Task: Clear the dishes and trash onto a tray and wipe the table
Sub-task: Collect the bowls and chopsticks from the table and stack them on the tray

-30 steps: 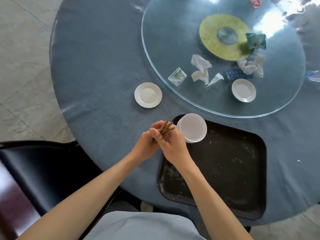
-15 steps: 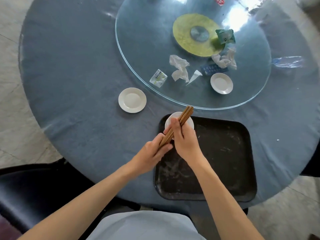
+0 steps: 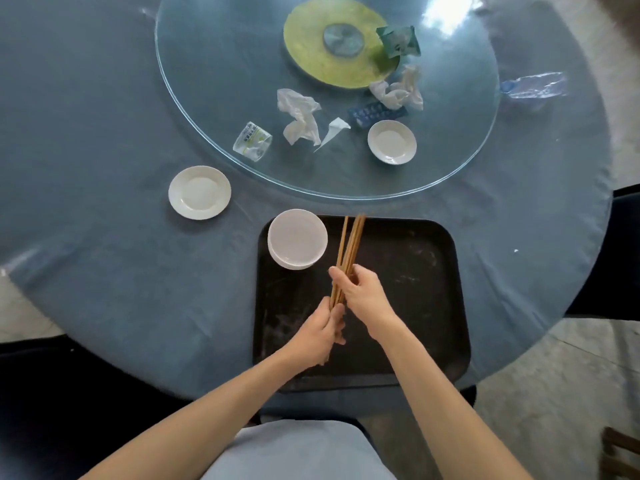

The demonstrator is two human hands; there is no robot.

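Presently, both hands, left hand (image 3: 320, 332), right hand (image 3: 363, 296), fingers clamped on slender wooden chopsticks (image 3: 349, 247), tips pointing away, over scuffed black rectangular tray (image 3: 415, 306).

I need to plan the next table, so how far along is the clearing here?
Early. Done: one white bowl sits in the black tray. In hand: both the left hand and right hand hold a bundle of chopsticks over the tray. Left: the saucer on the cloth, the small dish, tissues and wrappers on the glass turntable, then wiping.
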